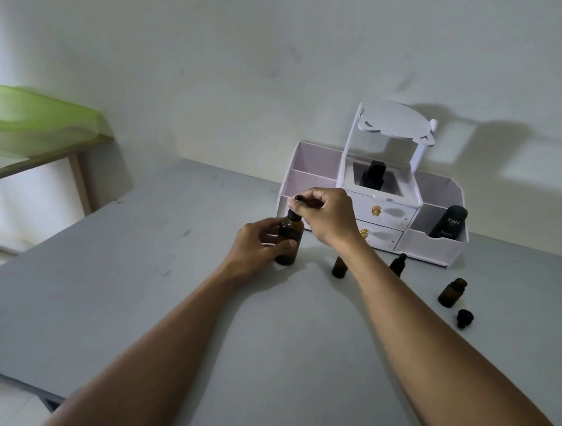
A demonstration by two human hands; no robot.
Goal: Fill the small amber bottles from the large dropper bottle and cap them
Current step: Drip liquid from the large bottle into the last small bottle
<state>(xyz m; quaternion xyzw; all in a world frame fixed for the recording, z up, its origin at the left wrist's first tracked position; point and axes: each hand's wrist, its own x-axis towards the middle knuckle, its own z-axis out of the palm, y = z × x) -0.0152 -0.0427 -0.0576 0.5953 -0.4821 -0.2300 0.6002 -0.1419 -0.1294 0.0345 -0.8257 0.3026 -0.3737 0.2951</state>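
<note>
The large amber dropper bottle (289, 238) stands upright on the grey table (137, 286). My left hand (257, 247) grips its body from the left. My right hand (327, 214) pinches the black dropper top (298, 202) just above the bottle's neck. To the right stand three small amber bottles: an open one (339, 266) partly behind my right forearm, a capped one (398, 263), and an open one (452, 291). A loose black cap (464, 317) lies beside the last one.
A white desk organiser (429, 245) with two small drawers stands against the wall behind the bottles. It holds a dark "Kahf" bottle (450, 221) and a black bottle (374, 175). A wooden stand with green fabric (32, 122) is at the left.
</note>
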